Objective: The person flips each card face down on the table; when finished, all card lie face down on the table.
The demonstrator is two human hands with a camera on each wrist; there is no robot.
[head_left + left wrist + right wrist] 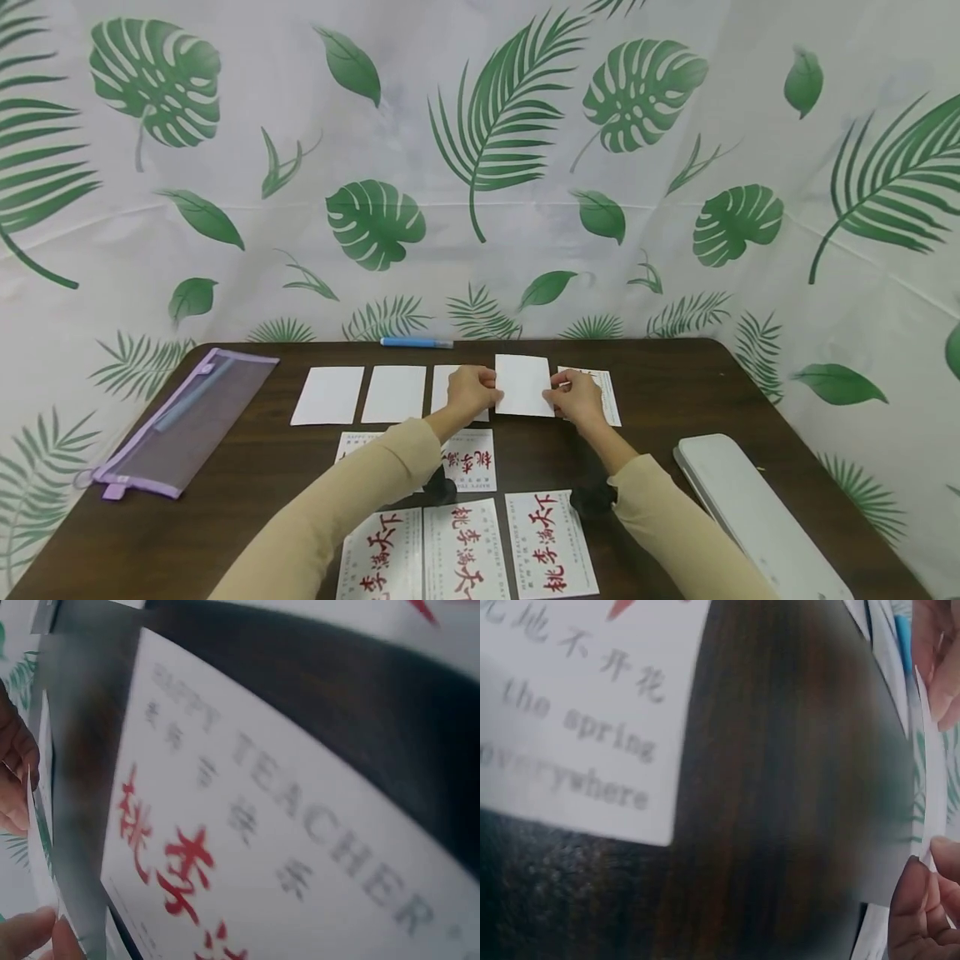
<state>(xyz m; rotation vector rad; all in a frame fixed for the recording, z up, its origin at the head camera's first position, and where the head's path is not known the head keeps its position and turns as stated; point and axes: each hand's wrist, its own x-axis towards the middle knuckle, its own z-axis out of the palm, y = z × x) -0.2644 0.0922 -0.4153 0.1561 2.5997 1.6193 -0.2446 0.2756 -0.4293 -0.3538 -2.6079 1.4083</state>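
Between both hands a card is held up, its blank white side toward the head camera. My left hand pinches its left edge, and my right hand pinches the lower right edge. In the right wrist view the card appears edge-on, with fingers at both ends. Behind the left hand lies a blank white card, partly covered by it. A printed card with red and grey lettering lies under and beside the right hand.
Two more blank cards lie at the left of the back row. Nearer are several printed cards with red characters. A purple-edged mesh pouch is at the left, a blue marker at the back, and a long white device at the right.
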